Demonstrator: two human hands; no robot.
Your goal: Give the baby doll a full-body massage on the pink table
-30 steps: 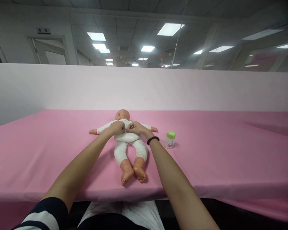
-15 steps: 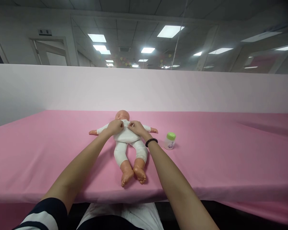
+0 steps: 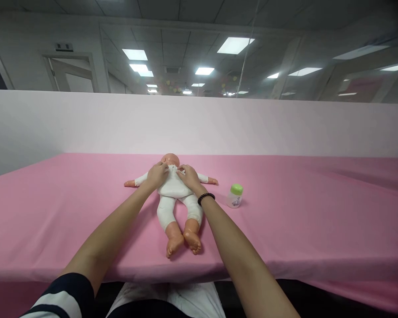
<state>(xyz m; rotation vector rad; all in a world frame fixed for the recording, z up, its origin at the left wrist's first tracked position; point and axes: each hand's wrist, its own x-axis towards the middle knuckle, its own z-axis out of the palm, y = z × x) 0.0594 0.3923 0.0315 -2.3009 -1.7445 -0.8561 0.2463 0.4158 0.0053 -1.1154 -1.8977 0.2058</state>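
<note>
A baby doll (image 3: 175, 187) with a white cloth body lies stretched out on the pink cover, arms spread and bare feet towards me. Its bald head is turned to one side. My left hand (image 3: 158, 175) is at the left of the doll's neck opening, its bent fingers closed on the white fabric's upper edge. Opposite it, my right hand (image 3: 188, 176) pinches the fabric at the right of the same opening. A short dark slit or fastening shows between the hands. The fingertips are partly hidden. A dark beaded bracelet (image 3: 205, 197) circles my right wrist.
Right of the doll stands a small translucent jar (image 3: 234, 201) with a green lid. The pink cover (image 3: 305, 212) spreads over the wide table and hangs over its front edge. A low white wall (image 3: 199, 123) rises behind, with glass above it.
Both hands have moved slightly up towards the doll's neck. The left fingers have shifted from the chest fabric to the collar edge. The doll and the jar stay in place.
</note>
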